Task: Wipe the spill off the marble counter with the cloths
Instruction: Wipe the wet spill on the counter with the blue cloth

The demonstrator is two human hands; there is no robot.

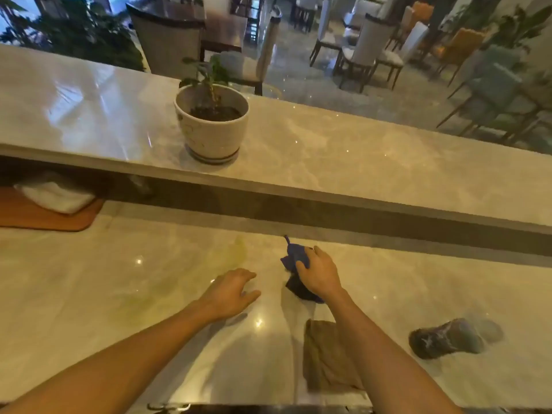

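A yellowish spill [236, 253] smears the lower marble counter [89, 279], with fainter streaks towards the left. My right hand [319, 273] grips a bunched blue cloth [294, 258] just right of the spill, held at or just above the counter. My left hand [231, 292] hovers palm down with fingers spread, just below the spill, holding nothing. A folded brown cloth [324, 357] lies flat on the counter under my right forearm.
A potted plant [212, 127] stands on the raised upper marble ledge. A crumpled dark cloth or bag [448, 339] lies at the right. A white folded towel [56, 195] rests on an orange board [44, 218] at the far left. Chairs fill the room beyond.
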